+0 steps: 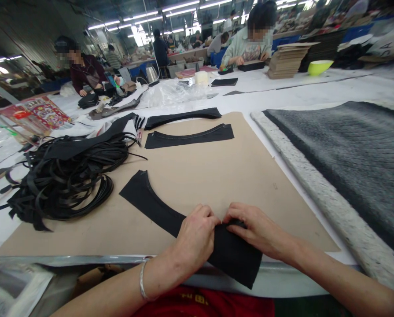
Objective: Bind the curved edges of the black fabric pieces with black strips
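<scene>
A black curved fabric piece (160, 207) lies slantwise on a brown cardboard sheet (197, 176), its near end hanging over the table edge. My left hand (198, 233) is closed on its curved upper edge near the middle. Just to the right, my right hand (249, 224) pinches the same edge between thumb and fingers. The fingertips of both hands almost meet, and they hide the bit of edge between them. Farther back on the cardboard lie a second curved black piece (190, 137) and a folded-looking black piece (183, 116).
A tangled heap of black strips (68, 180) covers the cardboard's left side. At right, a thick pale board (311, 189) bears dark grey ribbed material (351, 145). Behind are clear plastic (173, 92), stacked brown sheets (287, 61), a yellow-green bowl (319, 67) and co-workers at the table.
</scene>
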Action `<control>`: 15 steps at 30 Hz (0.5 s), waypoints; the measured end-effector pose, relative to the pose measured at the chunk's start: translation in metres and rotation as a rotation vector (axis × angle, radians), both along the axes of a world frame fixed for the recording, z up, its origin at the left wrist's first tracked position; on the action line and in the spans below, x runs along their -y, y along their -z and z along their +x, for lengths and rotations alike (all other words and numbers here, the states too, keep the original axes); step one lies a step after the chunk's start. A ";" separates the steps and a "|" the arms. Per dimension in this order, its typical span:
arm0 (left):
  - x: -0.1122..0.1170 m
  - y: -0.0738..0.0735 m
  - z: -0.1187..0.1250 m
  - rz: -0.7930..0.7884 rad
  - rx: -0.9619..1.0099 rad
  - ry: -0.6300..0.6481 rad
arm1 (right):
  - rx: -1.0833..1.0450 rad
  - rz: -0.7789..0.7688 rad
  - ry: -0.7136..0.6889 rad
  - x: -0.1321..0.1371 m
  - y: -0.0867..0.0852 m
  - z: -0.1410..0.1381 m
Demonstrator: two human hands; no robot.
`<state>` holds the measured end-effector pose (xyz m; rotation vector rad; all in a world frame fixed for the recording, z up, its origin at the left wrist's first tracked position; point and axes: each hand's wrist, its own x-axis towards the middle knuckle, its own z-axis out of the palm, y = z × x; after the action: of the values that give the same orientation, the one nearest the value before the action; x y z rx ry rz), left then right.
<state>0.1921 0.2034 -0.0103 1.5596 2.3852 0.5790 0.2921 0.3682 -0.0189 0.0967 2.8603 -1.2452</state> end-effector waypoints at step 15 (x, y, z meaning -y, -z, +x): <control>0.019 0.027 0.018 0.171 -0.182 0.076 | -0.103 0.072 -0.120 -0.016 0.002 0.004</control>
<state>0.2099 0.1849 -0.0369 1.8397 2.4483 0.6669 0.2963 0.3839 -0.0213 -0.1400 2.9478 -1.1583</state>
